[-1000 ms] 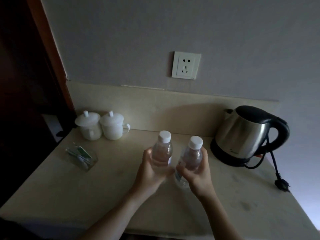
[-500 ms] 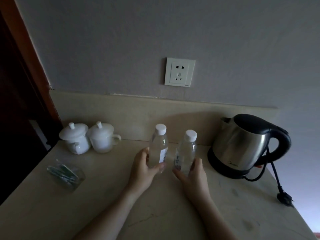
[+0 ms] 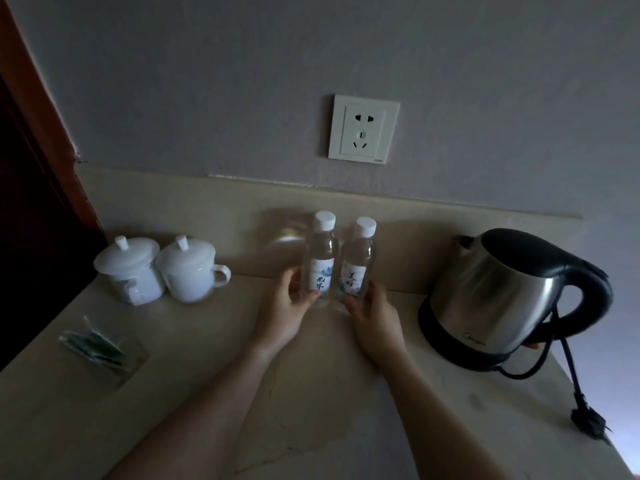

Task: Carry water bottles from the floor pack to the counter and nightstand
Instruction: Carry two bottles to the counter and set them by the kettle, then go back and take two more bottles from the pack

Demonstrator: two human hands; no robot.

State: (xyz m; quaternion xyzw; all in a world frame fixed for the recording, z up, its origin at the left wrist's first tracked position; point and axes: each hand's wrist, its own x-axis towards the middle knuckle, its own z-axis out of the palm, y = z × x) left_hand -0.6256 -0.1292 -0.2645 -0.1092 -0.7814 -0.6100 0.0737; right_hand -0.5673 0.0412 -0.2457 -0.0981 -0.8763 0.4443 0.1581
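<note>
Nearest to me, two bare forearms reach over the pale beige stone counter [image 3: 311, 393]. The left hand [image 3: 285, 311] curls around the lower part of the left clear plastic water bottle with a white cap [image 3: 319, 259], with the thumb in front near the label. The right hand [image 3: 375, 317] holds the base of the right clear plastic water bottle with a white cap [image 3: 356, 263] in the same way. Both bottles stand upright on the counter, just beside each other, close to the low backsplash. I judge that the placing step at the counter is nearly finished; the next move asks only that both hands loosen and draw back gently, so that the bottles do not tip, and then more bottles must be fetched for the nightstand. To the left lies one clear holder with green sachets [image 3: 100, 346], and behind it stand two white ceramic lidded cups [image 3: 161, 270]. To the right sits one steel electric kettle with a black handle [image 3: 512, 297]; its black plug [image 3: 588, 422] lies unplugged on the counter. On the grey wall there is one white socket [image 3: 363, 129].
</note>
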